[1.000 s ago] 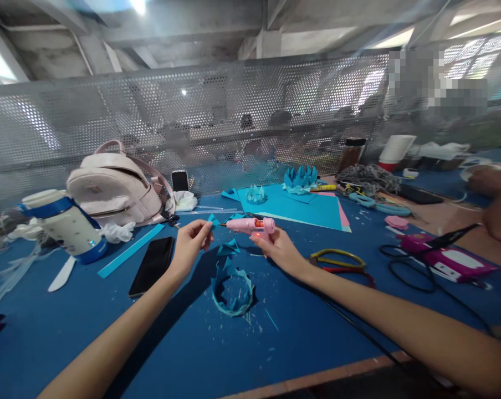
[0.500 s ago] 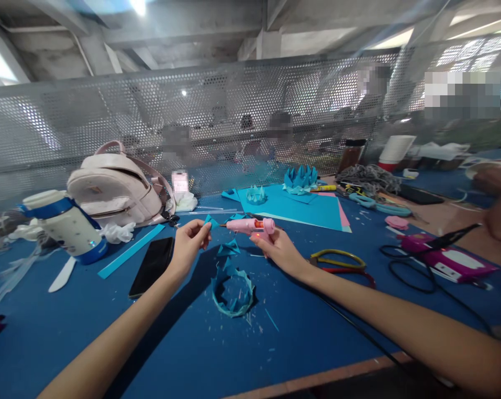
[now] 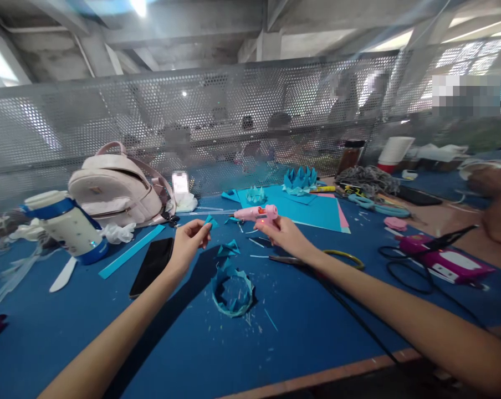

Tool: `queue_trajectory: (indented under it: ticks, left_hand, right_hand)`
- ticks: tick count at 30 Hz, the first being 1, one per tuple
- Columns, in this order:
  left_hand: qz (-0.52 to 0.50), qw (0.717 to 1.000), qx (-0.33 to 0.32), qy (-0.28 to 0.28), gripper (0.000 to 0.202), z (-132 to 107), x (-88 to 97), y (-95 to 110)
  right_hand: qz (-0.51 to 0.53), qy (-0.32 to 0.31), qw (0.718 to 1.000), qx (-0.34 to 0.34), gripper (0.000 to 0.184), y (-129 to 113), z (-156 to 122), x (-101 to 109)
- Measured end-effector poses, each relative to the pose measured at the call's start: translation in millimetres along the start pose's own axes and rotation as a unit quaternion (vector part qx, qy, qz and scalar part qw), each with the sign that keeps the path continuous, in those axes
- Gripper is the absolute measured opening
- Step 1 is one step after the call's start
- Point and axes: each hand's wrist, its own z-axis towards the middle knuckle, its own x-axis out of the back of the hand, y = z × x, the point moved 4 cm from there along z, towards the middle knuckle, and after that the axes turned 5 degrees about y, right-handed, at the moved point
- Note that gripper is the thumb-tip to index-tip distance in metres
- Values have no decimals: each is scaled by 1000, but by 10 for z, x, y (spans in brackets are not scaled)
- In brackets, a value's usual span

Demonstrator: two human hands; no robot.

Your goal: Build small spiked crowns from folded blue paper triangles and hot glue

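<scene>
Between the thumb and fingers of my left hand (image 3: 192, 238) is a small folded piece of blue paper (image 3: 211, 221). My right hand (image 3: 286, 235) is wrapped round a pink glue gun (image 3: 256, 214), its nozzle pointing left and apart from the paper. Just below the hands lie folded blue paper triangles (image 3: 229, 247). Nearer to me a ring of folded blue paper (image 3: 233, 293) with a pointed edge rests on the table. Scissors (image 3: 287, 260) lie partly hidden under my right wrist.
A black phone (image 3: 151, 267), a blue paper strip (image 3: 132, 251) and a tilted-looking bottle (image 3: 65, 226) are on the left, before a backpack (image 3: 115, 185). Blue sheets (image 3: 317, 213) bear paper crowns (image 3: 299, 180) at the back. A purple device (image 3: 445, 260) with cables lies right, near another person's hand (image 3: 500, 205).
My right hand has drawn the glue gun up and to the right, away from the blue paper piece. My left hand stays almost where it was.
</scene>
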Motion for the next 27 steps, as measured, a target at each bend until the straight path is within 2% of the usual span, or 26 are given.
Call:
queue_trajectory:
  ticks: [4, 7, 11, 14, 17, 22, 27]
  left_hand:
    - [9, 1000, 3, 3, 35, 24, 25, -22]
    - [11, 1000, 3, 4, 35, 33, 27, -58]
    - [10, 1000, 7, 7, 33, 18, 11, -89]
    - [9, 1000, 8, 6, 34, -1, -9, -90]
    - [10, 1000, 12, 8, 34, -10, -22, -97]
    - [13, 1000, 18, 13, 35, -1, -20, -127]
    - [18, 1000, 17, 8, 32, -8, -20, -100]
  right_hand:
    - [-48, -23, 998, 21, 37, 26, 36, 393]
    - [-158, -51, 985, 35, 38, 171, -20, 651]
    - [-255, -19, 965, -55, 45, 536, -116, 887]
    - [-268, -6, 958, -99, 51, 730, -177, 941]
    - [-268, -11, 956, -122, 51, 815, -226, 950]
    - [-273, -35, 951, -144, 50, 839, -302, 984]
    - [-321, -65, 935, -136, 53, 824, -321, 1095]
